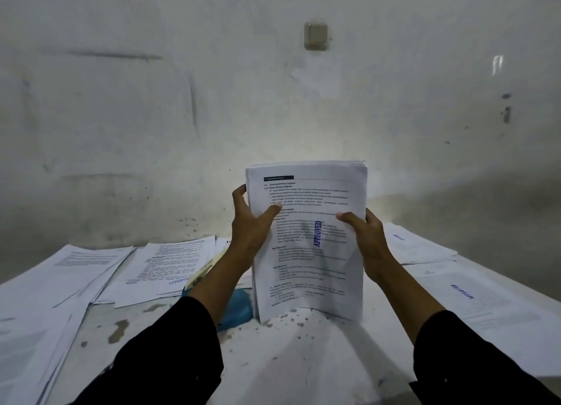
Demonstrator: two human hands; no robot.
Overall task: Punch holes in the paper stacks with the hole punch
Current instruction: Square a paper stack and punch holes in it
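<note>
- Both hands are on the same thing: a thick stack of white printed paper (309,240), held upright on its bottom edge.
- Left hand (249,225) grips the stack's left edge, thumb pressed across the front page and fingers curled round the back.
- Right hand (368,240) does the same on the right edge, thumb on the front, the rest wrapped behind.
- The stack's bottom edge sits on the scuffed white table (291,353), roughly mid-table and straight ahead of the person. Top page is text with a blue "APPROVED" stamp running sideways down the middle.
- Just left of the stack's base, mostly hidden behind the left forearm, there's a blue object (239,309) on the table. Can't really tell what it is from here.
- A pale cream, handle-like piece (202,272) pokes out up and to the left of that forearm, lying over the papers.
- Loose white printed sheets (170,268) are spread over the left half of the table, one showing a blue stamp.
- More stamped white pages (455,295) lie on the right side, near the right forearm.
- Both arms are in black sleeves (170,353).
- Behind it all is a stained white wall with a beige wall switch (316,36) up high.
</note>
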